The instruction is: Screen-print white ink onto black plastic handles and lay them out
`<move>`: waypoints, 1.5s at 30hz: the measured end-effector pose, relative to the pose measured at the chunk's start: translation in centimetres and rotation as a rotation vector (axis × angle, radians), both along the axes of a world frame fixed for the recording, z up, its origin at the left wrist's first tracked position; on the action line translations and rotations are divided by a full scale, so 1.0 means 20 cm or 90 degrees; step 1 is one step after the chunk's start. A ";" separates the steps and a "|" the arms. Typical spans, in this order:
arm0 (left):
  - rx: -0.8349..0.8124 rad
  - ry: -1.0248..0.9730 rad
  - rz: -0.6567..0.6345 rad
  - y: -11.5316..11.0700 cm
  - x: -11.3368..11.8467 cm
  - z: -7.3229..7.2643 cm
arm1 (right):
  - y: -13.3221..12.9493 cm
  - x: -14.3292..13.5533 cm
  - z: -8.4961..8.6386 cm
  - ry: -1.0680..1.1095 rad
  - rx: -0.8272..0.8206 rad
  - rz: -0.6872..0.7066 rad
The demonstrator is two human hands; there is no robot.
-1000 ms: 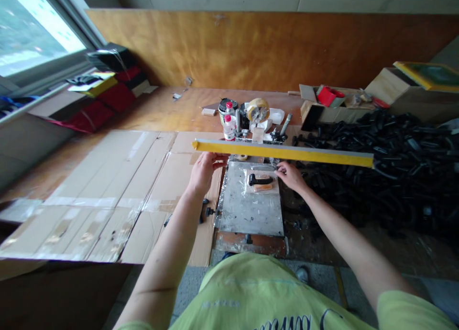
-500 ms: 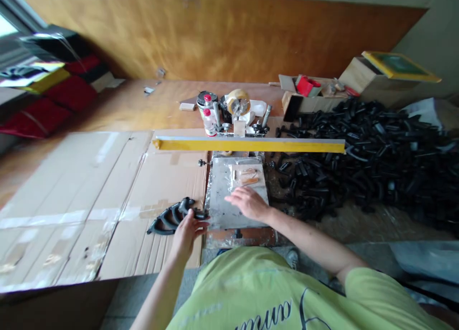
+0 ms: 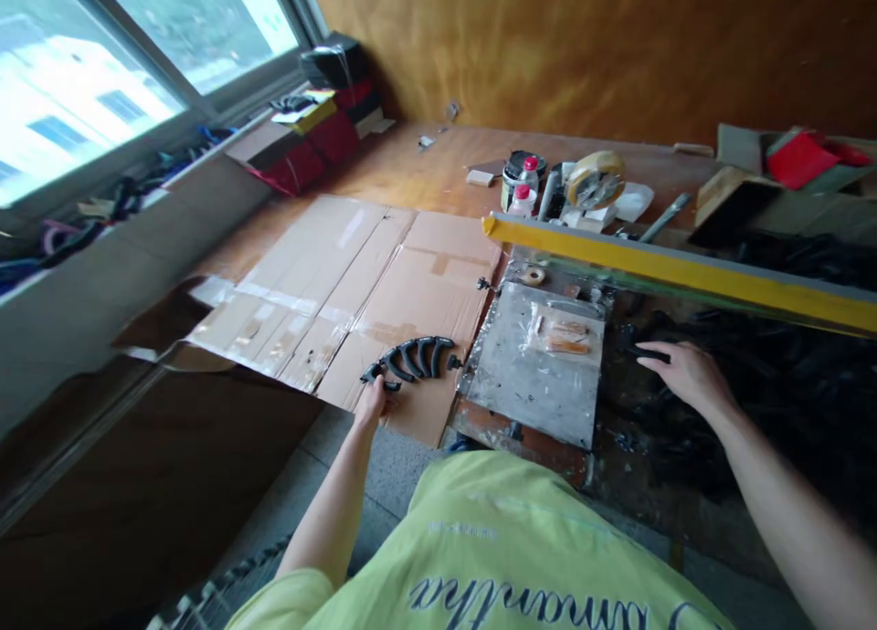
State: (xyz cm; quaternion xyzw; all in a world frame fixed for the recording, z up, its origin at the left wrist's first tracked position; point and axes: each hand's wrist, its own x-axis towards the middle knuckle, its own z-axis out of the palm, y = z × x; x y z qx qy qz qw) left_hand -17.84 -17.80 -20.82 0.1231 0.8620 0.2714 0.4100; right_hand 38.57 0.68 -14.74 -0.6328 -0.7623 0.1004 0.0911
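My left hand (image 3: 371, 404) is closed on a black curved plastic piece (image 3: 390, 386) at the near left end of a row. The row of several similar black curved pieces (image 3: 416, 358) lies fanned out on the cardboard (image 3: 425, 409). Over the dark pile on the right, my right hand (image 3: 689, 374) pinches another black plastic piece (image 3: 649, 353) between thumb and fingers. Between the hands is a grey metal plate (image 3: 500, 374), with a clear-wrapped packet holding orange-brown strips (image 3: 567, 338) on it.
A yellow-edged bar (image 3: 658, 256) stretches above the plate's far side. Behind it stand red-capped bottles (image 3: 524, 196) and a tape roll (image 3: 595, 181). A heap of black pieces (image 3: 774, 411) covers the right. Red boxes (image 3: 329, 146) stand by the window.
The view has swung left. My right hand has moved from above the plate to the pile and now holds a black piece. My left hand has shifted to the row's left end.
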 end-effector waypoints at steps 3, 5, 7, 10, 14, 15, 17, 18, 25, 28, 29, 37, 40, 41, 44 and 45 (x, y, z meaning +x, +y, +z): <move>-0.020 0.029 -0.029 -0.01 0.00 0.01 | -0.02 -0.28 0.06 0.092 0.061 0.058; -0.026 0.052 -0.052 -0.02 0.01 0.02 | -0.02 -0.45 0.04 0.135 0.092 0.122; -0.026 0.074 -0.072 -0.01 0.02 0.03 | -0.02 -0.58 0.00 0.147 0.125 0.154; -0.025 0.111 -0.084 0.02 0.04 0.05 | -0.02 -0.66 -0.04 0.111 0.153 0.176; -0.026 0.173 -0.075 0.05 0.03 0.08 | -0.01 -0.69 -0.04 0.041 0.140 0.215; -0.028 0.191 -0.071 0.05 0.03 0.08 | -0.02 -0.70 -0.03 0.024 0.138 0.214; -0.033 0.234 -0.058 0.02 0.06 0.10 | -0.03 -0.71 0.00 -0.009 0.140 0.204; -0.032 0.259 -0.052 0.01 0.08 0.11 | -0.04 -0.72 0.01 -0.021 0.142 0.200; 0.059 0.421 -0.212 0.08 0.41 0.09 | -0.08 -0.79 0.05 -0.027 0.186 0.201; -0.016 0.429 -0.234 0.19 0.50 0.06 | -0.07 -0.77 0.03 -0.024 0.195 0.208; -0.044 0.435 -0.227 0.22 0.51 0.05 | -0.08 -0.77 0.03 -0.019 0.203 0.207; -0.094 0.523 -0.235 0.28 0.48 0.05 | -0.27 -1.30 0.04 0.150 0.076 0.446; -0.083 0.533 -0.259 0.26 0.45 0.05 | -0.34 -1.67 0.08 0.049 -0.078 0.490; -0.074 0.534 -0.270 0.26 0.43 0.05 | -0.35 -1.77 0.10 -0.006 -0.116 0.477; -0.039 0.534 -0.303 0.25 0.36 0.03 | -0.34 -1.95 0.14 -0.112 -0.174 0.443; -0.026 0.534 -0.315 0.26 0.32 0.02 | -0.33 -1.99 0.14 -0.120 -0.185 0.453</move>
